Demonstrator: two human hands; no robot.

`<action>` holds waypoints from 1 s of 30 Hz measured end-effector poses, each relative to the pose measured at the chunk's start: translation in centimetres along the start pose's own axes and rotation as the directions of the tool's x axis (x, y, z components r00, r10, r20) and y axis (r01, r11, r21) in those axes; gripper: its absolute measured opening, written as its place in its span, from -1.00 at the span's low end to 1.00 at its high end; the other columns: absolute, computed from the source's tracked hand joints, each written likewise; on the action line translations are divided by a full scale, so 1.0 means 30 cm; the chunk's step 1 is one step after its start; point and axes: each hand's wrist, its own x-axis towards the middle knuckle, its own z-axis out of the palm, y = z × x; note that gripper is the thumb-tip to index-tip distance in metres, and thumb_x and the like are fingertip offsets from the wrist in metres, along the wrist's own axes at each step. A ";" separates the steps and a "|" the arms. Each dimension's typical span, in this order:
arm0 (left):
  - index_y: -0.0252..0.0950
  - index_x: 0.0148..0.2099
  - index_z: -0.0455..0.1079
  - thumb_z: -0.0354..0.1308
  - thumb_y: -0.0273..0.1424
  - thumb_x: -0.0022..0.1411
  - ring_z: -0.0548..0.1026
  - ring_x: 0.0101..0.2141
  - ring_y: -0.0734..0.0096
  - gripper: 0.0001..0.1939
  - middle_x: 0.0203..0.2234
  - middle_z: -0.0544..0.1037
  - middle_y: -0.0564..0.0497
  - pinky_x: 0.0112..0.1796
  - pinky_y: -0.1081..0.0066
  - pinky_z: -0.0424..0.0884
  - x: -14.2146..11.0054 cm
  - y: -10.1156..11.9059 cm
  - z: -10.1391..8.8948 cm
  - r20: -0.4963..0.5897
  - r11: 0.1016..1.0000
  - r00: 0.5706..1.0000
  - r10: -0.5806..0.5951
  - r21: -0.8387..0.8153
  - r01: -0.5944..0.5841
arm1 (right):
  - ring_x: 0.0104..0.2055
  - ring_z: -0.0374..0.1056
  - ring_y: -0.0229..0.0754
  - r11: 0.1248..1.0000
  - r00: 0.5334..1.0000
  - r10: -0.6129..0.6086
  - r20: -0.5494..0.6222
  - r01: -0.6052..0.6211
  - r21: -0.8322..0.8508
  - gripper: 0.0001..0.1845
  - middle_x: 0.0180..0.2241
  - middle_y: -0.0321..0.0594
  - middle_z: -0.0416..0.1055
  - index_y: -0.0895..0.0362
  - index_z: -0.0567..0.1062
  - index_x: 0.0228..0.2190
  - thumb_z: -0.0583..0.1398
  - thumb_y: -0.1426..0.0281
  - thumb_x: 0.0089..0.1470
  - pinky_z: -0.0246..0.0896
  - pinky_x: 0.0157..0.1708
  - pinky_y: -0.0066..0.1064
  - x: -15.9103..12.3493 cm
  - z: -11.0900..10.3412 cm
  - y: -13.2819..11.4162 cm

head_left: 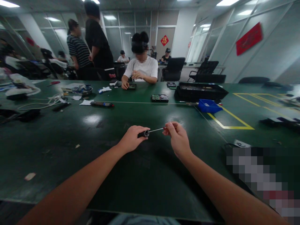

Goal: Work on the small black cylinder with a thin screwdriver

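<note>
My left hand (pixel 132 137) is closed around the black handle of a small screwdriver (pixel 146 133), held a little above the dark green table (pixel 93 150). Its thin metal shaft (pixel 156 130) points right toward my right hand (pixel 177 136), whose fingers pinch the shaft's tip. Both hands sit close together at the middle of the view, above the table's near half.
Across the table a seated person in a white shirt (pixel 142 67) works on a small device. A blue bin (pixel 208 105), a black tray (pixel 200 91), a circuit board (pixel 159 98), a pen-like tool (pixel 102 104), cables (pixel 42 103) and yellow floor-tape marks (pixel 232 120) lie farther off. Two people stand at back left.
</note>
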 end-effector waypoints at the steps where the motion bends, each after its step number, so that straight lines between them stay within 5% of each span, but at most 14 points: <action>1: -0.13 0.15 0.44 0.28 -0.41 0.23 0.46 0.01 0.21 -0.58 0.01 0.56 0.00 0.10 0.14 0.29 0.000 0.001 0.000 0.002 1.000 1.000 0.002 0.002 -0.002 | -0.37 0.39 -0.19 1.000 1.000 -0.012 0.014 0.012 -0.011 -0.70 -0.41 -0.25 0.44 0.11 0.46 -0.27 0.14 0.12 0.25 0.34 -0.27 -0.27 0.000 0.000 -0.002; 14: -0.12 0.14 0.45 0.27 -0.36 0.24 0.45 0.01 0.17 -0.59 -0.02 0.55 -0.01 0.07 0.12 0.33 -0.003 0.003 -0.004 0.005 0.994 0.995 -0.099 -0.034 0.100 | -0.41 0.37 -0.17 0.949 1.000 0.000 0.016 0.005 -0.317 -0.69 -0.46 -0.24 0.46 0.10 0.45 -0.33 0.09 0.15 0.27 0.22 -0.34 -0.31 -0.009 -0.005 -0.050; 25: -0.18 0.25 0.24 0.08 -0.28 0.36 0.48 -0.04 0.22 -0.56 0.00 0.50 -0.08 -0.01 0.18 0.40 -0.006 0.020 -0.013 -0.160 0.938 0.948 -0.276 -0.259 0.229 | -0.37 0.39 -0.14 0.947 1.000 0.009 0.019 -0.002 -0.322 -0.68 -0.43 -0.22 0.47 0.10 0.46 -0.31 0.09 0.13 0.28 0.23 -0.32 -0.28 -0.012 -0.009 -0.050; 30: -0.25 -0.02 0.40 0.11 -0.16 0.32 0.48 -0.28 0.29 -0.68 -0.25 0.53 -0.03 -0.21 0.28 0.42 -0.010 0.048 -0.039 -0.105 0.972 0.970 -0.220 -0.111 0.208 | -0.39 0.38 -0.15 0.952 1.000 0.002 0.011 0.001 -0.306 -0.69 -0.44 -0.23 0.46 0.10 0.46 -0.33 0.10 0.14 0.26 0.23 -0.33 -0.29 -0.010 -0.004 -0.038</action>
